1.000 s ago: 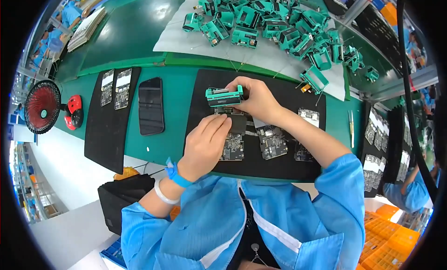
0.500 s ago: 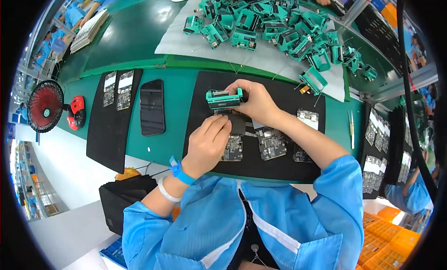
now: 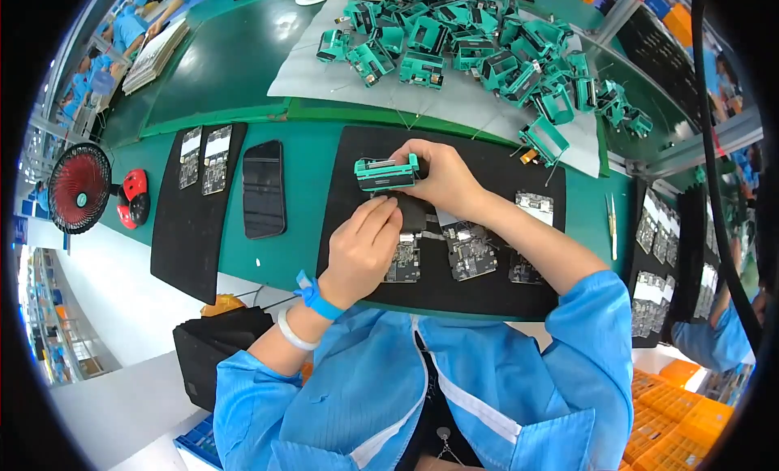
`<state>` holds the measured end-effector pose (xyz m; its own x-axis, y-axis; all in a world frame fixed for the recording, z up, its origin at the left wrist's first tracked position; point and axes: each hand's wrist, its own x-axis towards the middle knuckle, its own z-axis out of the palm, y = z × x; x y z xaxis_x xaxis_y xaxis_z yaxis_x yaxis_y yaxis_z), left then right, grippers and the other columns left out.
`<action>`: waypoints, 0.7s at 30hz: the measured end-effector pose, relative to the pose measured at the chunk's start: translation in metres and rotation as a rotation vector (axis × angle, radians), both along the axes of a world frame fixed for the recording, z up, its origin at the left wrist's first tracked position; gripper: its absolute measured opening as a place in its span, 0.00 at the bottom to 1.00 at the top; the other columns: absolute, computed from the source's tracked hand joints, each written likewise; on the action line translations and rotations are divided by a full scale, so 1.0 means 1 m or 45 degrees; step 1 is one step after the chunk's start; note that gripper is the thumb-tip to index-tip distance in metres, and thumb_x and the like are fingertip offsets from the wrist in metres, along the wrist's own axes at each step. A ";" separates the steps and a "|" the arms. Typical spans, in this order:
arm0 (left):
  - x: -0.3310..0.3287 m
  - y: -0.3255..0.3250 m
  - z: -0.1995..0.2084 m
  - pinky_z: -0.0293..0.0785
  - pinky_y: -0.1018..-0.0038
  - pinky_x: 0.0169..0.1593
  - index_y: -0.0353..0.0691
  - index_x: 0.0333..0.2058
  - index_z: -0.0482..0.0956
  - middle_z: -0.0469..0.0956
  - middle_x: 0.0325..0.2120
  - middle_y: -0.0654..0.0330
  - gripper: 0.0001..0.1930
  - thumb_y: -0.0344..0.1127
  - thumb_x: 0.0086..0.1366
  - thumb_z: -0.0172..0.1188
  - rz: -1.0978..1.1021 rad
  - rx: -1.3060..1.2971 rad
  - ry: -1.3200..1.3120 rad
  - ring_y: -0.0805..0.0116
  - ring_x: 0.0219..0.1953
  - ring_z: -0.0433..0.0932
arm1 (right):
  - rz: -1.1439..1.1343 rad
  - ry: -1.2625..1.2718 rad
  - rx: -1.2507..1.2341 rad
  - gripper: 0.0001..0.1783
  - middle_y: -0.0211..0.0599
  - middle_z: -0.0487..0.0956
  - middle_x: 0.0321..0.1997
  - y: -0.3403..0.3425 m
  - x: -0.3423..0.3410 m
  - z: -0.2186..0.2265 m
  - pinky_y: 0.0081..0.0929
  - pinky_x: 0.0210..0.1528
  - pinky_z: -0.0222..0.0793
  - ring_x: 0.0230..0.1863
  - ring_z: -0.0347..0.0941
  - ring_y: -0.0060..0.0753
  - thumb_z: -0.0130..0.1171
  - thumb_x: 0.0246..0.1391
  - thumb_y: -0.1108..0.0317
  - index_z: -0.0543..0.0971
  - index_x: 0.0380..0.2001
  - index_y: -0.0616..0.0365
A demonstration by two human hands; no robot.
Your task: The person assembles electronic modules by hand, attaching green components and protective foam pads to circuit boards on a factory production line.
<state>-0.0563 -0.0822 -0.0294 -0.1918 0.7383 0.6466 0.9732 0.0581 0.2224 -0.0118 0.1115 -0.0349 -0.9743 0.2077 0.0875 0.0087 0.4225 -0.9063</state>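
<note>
Over the black mat point(image 3: 345, 159), my right hand point(image 3: 445, 177) grips a green plastic housing point(image 3: 386, 175) with a dark front, its fingers closed around the right end. Just below the housing, my left hand point(image 3: 367, 240) has its fingers pressed together at the left edge of a dark grey flat piece point(image 3: 413, 215); the thumb is hidden. Partly under that hand lies a circuit board point(image 3: 405, 262). Further right on the mat are another circuit board point(image 3: 472, 256) and one with a white label point(image 3: 535, 210), partly behind my right forearm.
Many green housings point(image 3: 428, 69) with thin wires are heaped on a white sheet point(image 3: 304, 77) at the back. Leftward are a phone point(image 3: 264, 189), boards on a black strip point(image 3: 185, 227) and a small fan point(image 3: 79, 187). Tweezers point(image 3: 613, 227) and more boards point(image 3: 649, 301) lie right.
Both hands keep their hold with hardly any movement, and the view has shifted slightly. Another person's hand at the top right has gone from view.
</note>
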 end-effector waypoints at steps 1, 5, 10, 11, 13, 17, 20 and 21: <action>-0.001 0.000 -0.001 0.81 0.66 0.44 0.27 0.34 0.80 0.81 0.38 0.49 0.11 0.20 0.48 0.65 -0.011 -0.008 -0.004 0.53 0.42 0.82 | 0.000 0.000 -0.004 0.15 0.33 0.83 0.39 0.000 0.000 -0.001 0.22 0.44 0.74 0.40 0.76 0.17 0.71 0.46 0.78 0.78 0.38 0.64; -0.006 0.001 -0.002 0.81 0.69 0.42 0.32 0.32 0.80 0.81 0.38 0.52 0.09 0.23 0.49 0.64 -0.032 -0.034 -0.039 0.57 0.43 0.82 | -0.002 0.013 -0.002 0.15 0.33 0.83 0.38 0.000 0.001 0.003 0.23 0.44 0.74 0.40 0.76 0.17 0.70 0.46 0.77 0.78 0.38 0.63; -0.011 0.001 0.001 0.81 0.70 0.41 0.34 0.31 0.79 0.82 0.38 0.55 0.10 0.24 0.47 0.65 -0.062 -0.114 -0.081 0.60 0.40 0.82 | 0.002 -0.003 -0.014 0.15 0.33 0.82 0.37 0.000 0.000 0.002 0.23 0.43 0.73 0.38 0.76 0.17 0.70 0.45 0.77 0.78 0.37 0.62; -0.012 0.001 0.002 0.81 0.70 0.41 0.35 0.31 0.79 0.82 0.37 0.55 0.10 0.24 0.47 0.65 -0.070 -0.145 -0.086 0.60 0.40 0.82 | 0.005 0.019 0.004 0.15 0.33 0.82 0.37 0.000 -0.001 0.000 0.22 0.42 0.73 0.38 0.75 0.17 0.70 0.45 0.77 0.78 0.37 0.62; -0.013 0.002 0.003 0.81 0.69 0.39 0.35 0.30 0.79 0.82 0.38 0.56 0.10 0.24 0.46 0.66 -0.075 -0.160 -0.103 0.60 0.39 0.82 | -0.002 0.046 0.028 0.15 0.32 0.82 0.36 0.000 -0.001 -0.002 0.22 0.42 0.73 0.37 0.75 0.16 0.71 0.45 0.77 0.78 0.37 0.62; -0.011 0.004 0.006 0.80 0.69 0.38 0.37 0.30 0.78 0.81 0.36 0.58 0.09 0.24 0.47 0.65 -0.050 -0.210 -0.130 0.61 0.38 0.81 | -0.007 0.047 -0.018 0.16 0.33 0.81 0.35 0.000 -0.001 -0.002 0.24 0.40 0.73 0.36 0.76 0.19 0.72 0.44 0.75 0.79 0.38 0.61; -0.008 0.008 0.012 0.80 0.68 0.37 0.38 0.30 0.78 0.81 0.36 0.58 0.09 0.24 0.47 0.64 -0.072 -0.237 -0.078 0.61 0.37 0.80 | -0.038 0.139 0.066 0.17 0.35 0.81 0.34 0.002 0.002 -0.005 0.27 0.40 0.73 0.35 0.77 0.24 0.73 0.43 0.73 0.79 0.38 0.60; -0.008 0.010 0.013 0.80 0.68 0.37 0.38 0.30 0.78 0.81 0.36 0.58 0.09 0.24 0.47 0.64 -0.102 -0.223 -0.080 0.61 0.37 0.80 | -0.047 0.209 0.092 0.18 0.36 0.81 0.33 0.004 0.002 -0.006 0.28 0.40 0.73 0.34 0.78 0.28 0.73 0.42 0.72 0.79 0.38 0.60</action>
